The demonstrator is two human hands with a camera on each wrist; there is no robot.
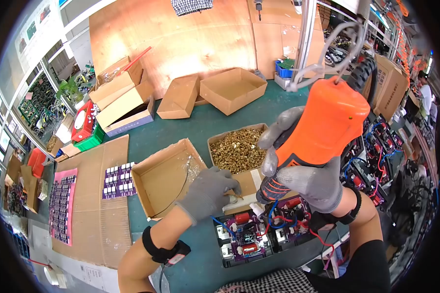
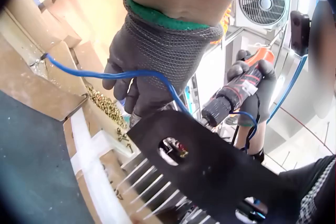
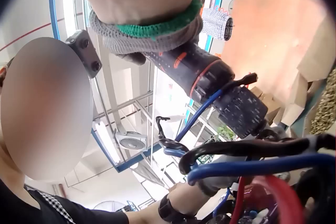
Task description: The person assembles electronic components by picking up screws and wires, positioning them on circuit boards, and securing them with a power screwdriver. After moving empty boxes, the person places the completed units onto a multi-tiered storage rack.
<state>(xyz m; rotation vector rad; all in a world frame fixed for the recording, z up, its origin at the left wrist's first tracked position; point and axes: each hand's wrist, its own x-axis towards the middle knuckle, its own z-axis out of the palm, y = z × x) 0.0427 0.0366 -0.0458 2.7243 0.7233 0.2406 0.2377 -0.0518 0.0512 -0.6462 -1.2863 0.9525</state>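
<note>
The right hand [image 1: 310,183] is clamping its fingers round the orange power driver [image 1: 327,122], near the circuit assemblies [image 1: 244,237]. The left hand [image 1: 208,193] is bending its fingers together beside the brass screws [image 1: 237,150]; whether they are pinching anything is staying unclear.

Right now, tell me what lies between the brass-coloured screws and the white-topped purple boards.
Head view: an open cardboard box lies between the screws and boards.

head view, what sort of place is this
Probably an electronics assembly workshop: circuit boards with red and blue wires, a box of small brass-coloured screws, and an orange power screwdriver in the right hand.
</note>
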